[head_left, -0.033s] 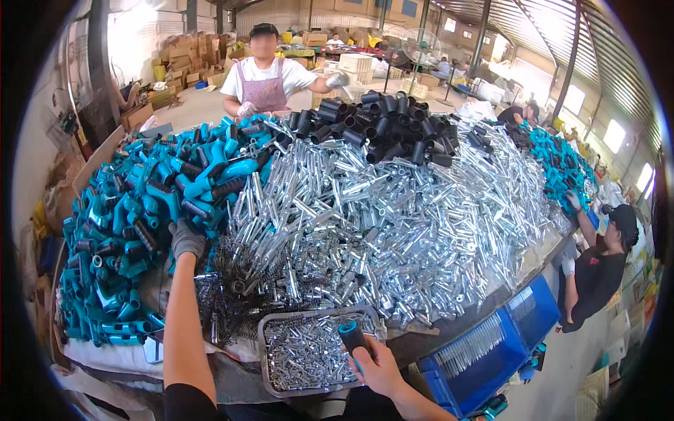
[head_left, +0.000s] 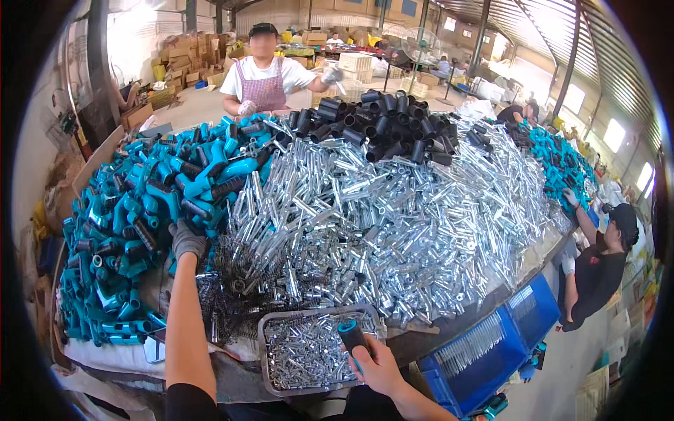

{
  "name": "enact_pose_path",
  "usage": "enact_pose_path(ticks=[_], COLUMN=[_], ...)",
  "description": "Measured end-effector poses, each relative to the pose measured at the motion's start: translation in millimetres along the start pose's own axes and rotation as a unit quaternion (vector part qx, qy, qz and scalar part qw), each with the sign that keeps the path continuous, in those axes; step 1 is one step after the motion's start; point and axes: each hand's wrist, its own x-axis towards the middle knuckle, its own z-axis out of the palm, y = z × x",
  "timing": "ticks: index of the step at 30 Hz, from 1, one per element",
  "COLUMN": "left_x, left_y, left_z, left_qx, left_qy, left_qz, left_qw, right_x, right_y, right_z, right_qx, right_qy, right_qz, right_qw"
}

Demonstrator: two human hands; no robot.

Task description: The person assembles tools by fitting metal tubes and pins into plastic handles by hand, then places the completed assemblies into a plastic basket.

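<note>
My right hand (head_left: pixel 380 368), bare, is closed around a black and teal tool handle (head_left: pixel 352 336), its teal end pointing up. The handle is tilted above the right side of a clear tray (head_left: pixel 264 351) full of small silver metal parts (head_left: pixel 302 354). My left hand (head_left: pixel 187 239), in a grey glove, reaches into the near edge of a heap of teal and black plastic tool housings (head_left: pixel 119 210). Its fingertips are lost among the housings, so its grip is unclear. Dark thin springs (head_left: pixel 246 274) lie tangled beside my left forearm.
Silver metal shafts (head_left: pixel 393 224) cover the middle of the table, with black tubes (head_left: pixel 393 126) heaped behind them. Blue bins (head_left: pixel 467 358) with metal rods stand at the right edge. One person (head_left: pixel 261 77) stands across the table; another (head_left: pixel 597 259) works at the right.
The raised gloved hand of the person across the table has shifted slightly left and up. My own hands and the handle look unmoved.
</note>
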Motion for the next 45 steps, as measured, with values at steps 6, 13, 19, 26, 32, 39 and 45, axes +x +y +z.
enact_pose_path(ticks=[6,13,19,26,32,39,45], left_x=[-36.5,-105.9,-181.0,-200.2,-204.2,-211.5,-256.0], left_y=[10.0,45.5,77.2,87.6,98.9,80.3,65.1], left_z=[-26.3,-119.3,-175.9,-190.9,-203.2,-171.0,-125.8], left_qx=[0.056,-0.341,-0.364,-0.232,-0.020,0.019,-0.123], left_qy=[-0.076,-0.210,-0.383,-0.359,-0.355,-0.478,-0.173], left_qz=[-0.043,0.357,0.312,0.381,0.446,0.425,0.482], left_qw=[0.995,0.844,0.790,0.820,0.822,0.769,0.850], right_x=[-8.7,-6.5,-2.6,-21.4,-30.3,-31.7,-33.4], right_y=[0.8,-8.8,2.4,-15.5,-17.6,-11.6,1.4], right_z=[2.2,-8.1,-5.7,4.3,4.8,14.2,12.8], right_qx=[-0.002,-0.040,-0.107,-0.253,-0.302,-0.317,-0.241], right_qy=[-0.014,0.004,-0.003,-0.010,-0.022,-0.015,-0.048], right_qz=[-0.002,-0.005,-0.059,-0.129,-0.121,-0.111,-0.070], right_qw=[1.000,0.999,0.992,0.959,0.945,0.942,0.967])
